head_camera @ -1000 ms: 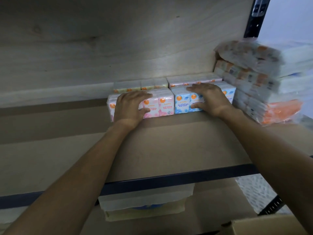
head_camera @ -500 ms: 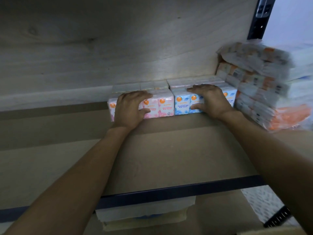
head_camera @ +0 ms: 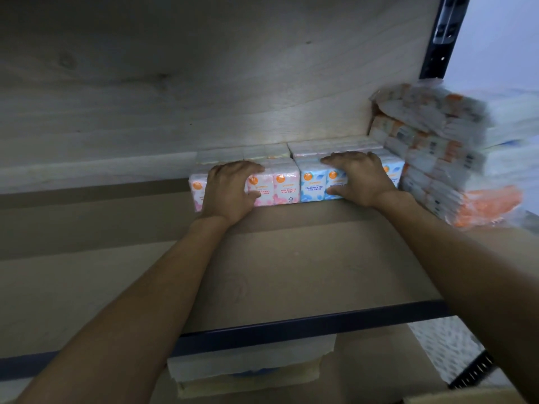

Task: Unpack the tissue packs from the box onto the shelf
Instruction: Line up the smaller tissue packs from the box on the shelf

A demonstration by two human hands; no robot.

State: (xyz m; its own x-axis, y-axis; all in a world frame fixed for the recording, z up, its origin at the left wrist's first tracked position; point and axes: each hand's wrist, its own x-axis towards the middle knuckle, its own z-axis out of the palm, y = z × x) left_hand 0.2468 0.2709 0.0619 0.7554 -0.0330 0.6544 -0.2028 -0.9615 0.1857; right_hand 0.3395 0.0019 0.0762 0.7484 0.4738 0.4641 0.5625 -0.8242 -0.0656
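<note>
Both arms reaching deep into shelf (head_camera: 291, 258), toward back wall. Left hand (head_camera: 230, 191) draped over pink tissue pack (head_camera: 280, 188), fingers flat across top, thumb pressed on front face; grasping it loosely. Right hand (head_camera: 360, 177) laid the same way over blue tissue pack (head_camera: 313, 185), fingers on top, thumb against front. Pink and blue packs side by side, touching, at back edge of shelf, right of centre. Second row of packs (head_camera: 245, 153) behind them, against back wall. Tall stack of wrapped tissue bundles (head_camera: 455, 158) at back right corner, just beside blue pack. Cardboard box (head_camera: 455, 398) corner visible below front edge, lower right; contents not visible.
</note>
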